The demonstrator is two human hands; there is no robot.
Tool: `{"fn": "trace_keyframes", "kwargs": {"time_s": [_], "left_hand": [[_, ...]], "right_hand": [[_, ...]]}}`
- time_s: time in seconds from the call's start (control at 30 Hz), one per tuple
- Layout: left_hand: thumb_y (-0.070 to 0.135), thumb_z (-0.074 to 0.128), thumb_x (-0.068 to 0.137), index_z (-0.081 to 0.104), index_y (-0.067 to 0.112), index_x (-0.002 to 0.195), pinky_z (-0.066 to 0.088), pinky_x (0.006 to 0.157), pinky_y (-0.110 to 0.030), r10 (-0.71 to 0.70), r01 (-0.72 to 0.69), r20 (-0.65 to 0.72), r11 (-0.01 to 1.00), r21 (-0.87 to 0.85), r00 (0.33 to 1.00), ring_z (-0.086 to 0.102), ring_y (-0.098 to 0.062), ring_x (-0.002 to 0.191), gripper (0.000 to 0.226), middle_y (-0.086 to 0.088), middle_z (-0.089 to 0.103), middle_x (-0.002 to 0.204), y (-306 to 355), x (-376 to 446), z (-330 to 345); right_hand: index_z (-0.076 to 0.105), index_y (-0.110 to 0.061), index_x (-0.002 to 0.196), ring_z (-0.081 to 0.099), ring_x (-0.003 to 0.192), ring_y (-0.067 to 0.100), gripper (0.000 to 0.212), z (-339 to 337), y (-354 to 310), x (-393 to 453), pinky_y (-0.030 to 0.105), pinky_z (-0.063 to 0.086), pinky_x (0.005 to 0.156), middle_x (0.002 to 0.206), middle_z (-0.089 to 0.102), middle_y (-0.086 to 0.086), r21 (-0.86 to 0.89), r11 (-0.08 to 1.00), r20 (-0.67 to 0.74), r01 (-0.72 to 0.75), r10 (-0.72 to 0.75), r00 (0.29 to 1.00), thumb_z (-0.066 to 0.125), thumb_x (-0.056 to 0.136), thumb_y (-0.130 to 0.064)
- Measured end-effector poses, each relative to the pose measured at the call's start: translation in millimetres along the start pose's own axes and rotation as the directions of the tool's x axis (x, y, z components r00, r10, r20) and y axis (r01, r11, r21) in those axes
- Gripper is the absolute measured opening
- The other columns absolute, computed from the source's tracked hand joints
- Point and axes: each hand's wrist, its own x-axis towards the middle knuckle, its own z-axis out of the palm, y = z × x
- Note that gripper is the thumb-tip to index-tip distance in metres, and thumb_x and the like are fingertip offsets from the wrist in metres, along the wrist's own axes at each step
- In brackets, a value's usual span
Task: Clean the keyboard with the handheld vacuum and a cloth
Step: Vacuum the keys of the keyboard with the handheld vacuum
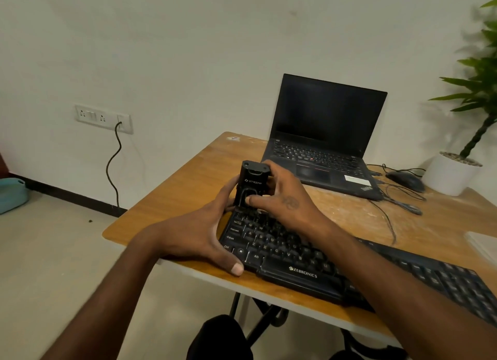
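Both forearms reach in from the bottom of the frame toward the middle. My left hand (199,236) is at the left end of the black keyboard (301,268), thumb lying along its near edge and fingers curled up against the lower left side of the handheld vacuum (250,183). My right hand (285,201) grips the vacuum from the right, fingers wrapped behind its body and thumb pressed on its front face. That small black vacuum stands upright at the centre of the frame, its lower end down on the keyboard's upper-left keys. Lying slantwise on the wooden desk (174,198), the keyboard runs from centre to the lower right corner. Behind it, right of centre, an open laptop (322,133) shows a dark screen. Further right sit a black mouse (406,181) with loose cables and a potted plant (454,171) in a white pot. At upper left a wall socket (103,117) has a dark cord hanging from it.
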Motion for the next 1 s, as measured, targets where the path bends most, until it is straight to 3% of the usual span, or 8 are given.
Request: {"fn": "trace_keyframes", "kwargs": {"time_s": [0.1,0.23,0.37,0.5,0.63,0.8,1.0], "left_hand": [[0.028,0.102,0.066,-0.018,0.072,0.148,0.037,0.124,-0.04,-0.008,0.008,0.039,1.0,-0.01,0.999,0.037,-0.004,0.15,0.152,0.019,0.027,0.168,-2,-4,-10],[0.031,0.102,0.066,-0.019,0.07,0.15,0.031,0.127,-0.041,-0.028,0.028,0.052,1.0,0.003,0.998,0.032,-0.003,0.152,0.152,0.017,0.03,0.168,-5,-4,-12],[0.033,0.1,0.066,-0.019,0.069,0.149,0.035,0.124,-0.038,-0.035,0.035,0.013,0.999,0.042,0.999,0.034,-0.005,0.151,0.15,0.017,0.031,0.166,-7,-5,-10],[0.041,0.1,0.066,-0.021,0.066,0.152,0.031,0.127,-0.043,-0.012,0.011,0.019,0.998,0.059,1.0,0.026,-0.01,0.155,0.15,0.017,0.023,0.17,-10,-4,-9],[0.047,0.099,0.063,-0.021,0.066,0.151,0.029,0.128,-0.046,0.001,-0.003,0.017,0.998,0.061,1.0,0.024,-0.013,0.157,0.15,0.015,0.019,0.172,-11,-2,-9],[0.038,0.1,0.066,-0.016,0.067,0.152,0.037,0.123,-0.044,-0.006,0.005,0.01,0.998,0.061,1.0,0.035,-0.01,0.15,0.146,0.015,0.031,0.165,-8,-3,-10],[0.039,0.099,0.067,-0.021,0.064,0.152,0.03,0.127,-0.041,-0.032,0.031,0.01,0.996,0.084,0.999,0.026,-0.011,0.156,0.149,0.014,0.023,0.17,-9,-4,-8]], "right_hand": [[0.057,-0.026,0.119,0.064,0.104,-0.001,0.043,0,0,1,0.02,0.051,0.079,0.111,0.069,-0.01,0.007,1.0,0.015,-0.018,0.018,1.0,0.078,0.083,-0.014],[0.056,-0.028,0.121,0.062,0.106,-0.003,0.044,1,-3,-2,0.013,0.047,0.076,0.114,0.067,-0.012,0.0,1.0,0.03,-0.022,0.022,0.999,0.078,0.085,-0.016],[0.058,-0.027,0.119,0.062,0.106,-0.005,0.041,3,-15,-14,0.009,0.048,0.079,0.112,0.068,-0.013,0.011,1.0,0.065,0.011,-0.011,0.998,0.078,0.085,-0.017],[0.06,-0.025,0.118,0.065,0.109,0.005,0.04,6,-30,-45,0.032,0.057,0.09,0.111,0.07,-0.01,0.061,0.997,0.143,0.037,-0.045,0.989,0.079,0.085,-0.013],[0.06,-0.022,0.121,0.066,0.111,0.01,0.043,5,-33,-53,0.042,0.057,0.094,0.114,0.071,-0.005,0.114,0.993,0.159,0.024,-0.042,0.986,0.079,0.085,-0.011],[0.059,-0.027,0.118,0.063,0.11,-0.001,0.043,3,-19,-24,0.022,0.051,0.089,0.112,0.07,-0.012,-0.002,0.999,0.063,0.034,-0.034,0.997,0.081,0.083,-0.018],[0.055,-0.023,0.128,0.058,0.1,-0.007,0.052,-4,-1,4,-0.003,0.041,0.073,0.108,0.062,-0.02,-0.155,0.988,-0.04,-0.016,0.01,0.999,0.08,0.082,-0.016]]}}
